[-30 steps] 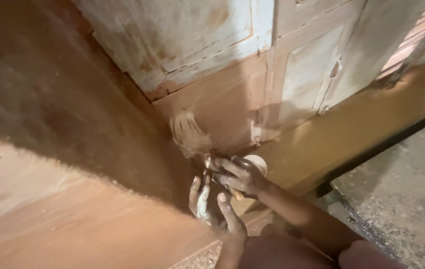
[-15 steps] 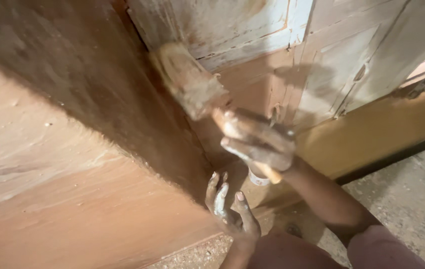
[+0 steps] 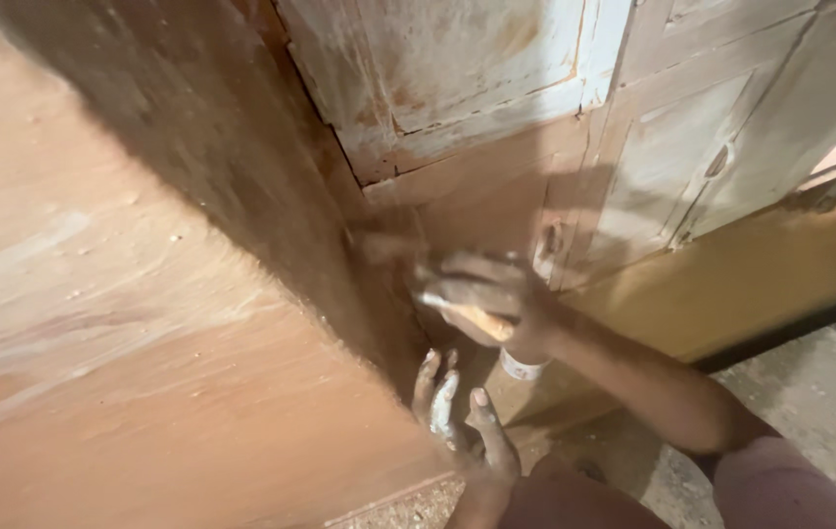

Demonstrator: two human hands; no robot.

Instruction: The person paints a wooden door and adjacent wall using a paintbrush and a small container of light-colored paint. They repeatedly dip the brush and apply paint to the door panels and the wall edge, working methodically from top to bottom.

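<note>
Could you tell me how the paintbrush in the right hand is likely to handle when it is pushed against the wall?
The paintbrush handle looks stiff, probably wood. Its bristles, blurred here, would likely flex against the reddish wall. The right hand looks paint-smeared, so the grip may be somewhat slippery.

Warm, dim light reaches me from the upper right, where a bright strip glows past the door [image 3: 692,167]. A broad dark shadow runs diagonally down the brown wall [image 3: 143,323] into the corner. My right hand [image 3: 481,299] and its brush [image 3: 379,245] smear with motion blur; my left hand [image 3: 457,416] stays sharper.
</note>
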